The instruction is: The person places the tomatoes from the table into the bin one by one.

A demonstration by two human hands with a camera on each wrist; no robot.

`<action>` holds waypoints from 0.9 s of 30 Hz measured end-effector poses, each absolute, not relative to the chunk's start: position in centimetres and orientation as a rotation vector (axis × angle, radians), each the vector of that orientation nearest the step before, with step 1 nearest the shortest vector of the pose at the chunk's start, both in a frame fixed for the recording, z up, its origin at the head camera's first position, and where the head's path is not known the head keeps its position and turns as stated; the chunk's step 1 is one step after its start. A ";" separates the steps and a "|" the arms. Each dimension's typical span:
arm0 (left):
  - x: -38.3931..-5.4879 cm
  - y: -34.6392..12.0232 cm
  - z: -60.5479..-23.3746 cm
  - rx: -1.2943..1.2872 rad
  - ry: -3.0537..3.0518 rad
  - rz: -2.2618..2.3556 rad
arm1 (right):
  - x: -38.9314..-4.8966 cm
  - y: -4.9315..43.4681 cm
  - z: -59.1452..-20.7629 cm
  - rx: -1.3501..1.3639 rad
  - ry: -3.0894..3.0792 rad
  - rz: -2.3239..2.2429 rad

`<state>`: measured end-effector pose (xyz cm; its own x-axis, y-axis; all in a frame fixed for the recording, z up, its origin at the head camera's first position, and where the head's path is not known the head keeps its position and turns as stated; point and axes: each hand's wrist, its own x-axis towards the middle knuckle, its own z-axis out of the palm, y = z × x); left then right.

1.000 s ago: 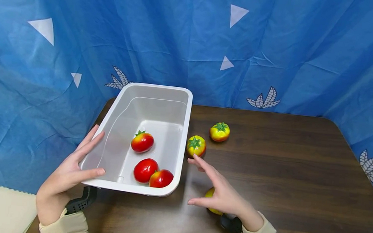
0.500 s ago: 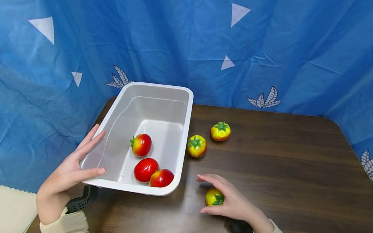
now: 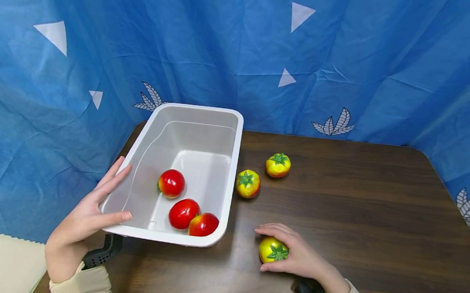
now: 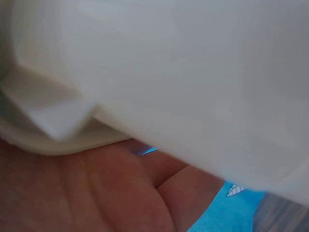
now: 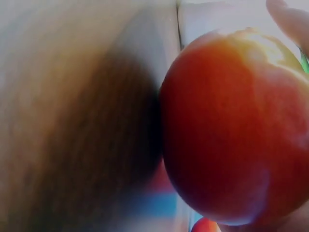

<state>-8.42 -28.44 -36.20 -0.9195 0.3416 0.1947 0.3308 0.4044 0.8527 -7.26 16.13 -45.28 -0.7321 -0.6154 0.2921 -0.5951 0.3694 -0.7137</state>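
Observation:
My left hand (image 3: 84, 215) holds the near left corner of a white plastic bin (image 3: 233, 174), its thumb over the front rim and its fingers along the left side. In the left wrist view, the palm (image 4: 96, 188) lies under the bin's rim. Three red tomatoes, one (image 3: 171, 183) apart from the other two (image 3: 184, 214), lie in the bin. My right hand (image 3: 298, 257) grips a yellow-and-red tomato (image 3: 272, 249) on the table, thumb in front and fingers behind. Close up, that tomato (image 5: 231, 130) shows its red underside.
Two more yellow-and-red tomatoes, one (image 3: 248, 184) beside the bin's right wall and one (image 3: 277, 165) farther back, sit on the dark wooden table (image 3: 359, 197). A blue patterned curtain (image 3: 267, 52) hangs behind and at both sides.
My right hand has moved down and right from the tomato beside the bin, and its fingers have closed round the front tomato. One red tomato in the bin has rolled left.

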 end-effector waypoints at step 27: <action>-8.4 -28.5 -36.2 0.637 2.617 1.589 | -7.7 16.7 -46.8 -0.959 2.426 -1.299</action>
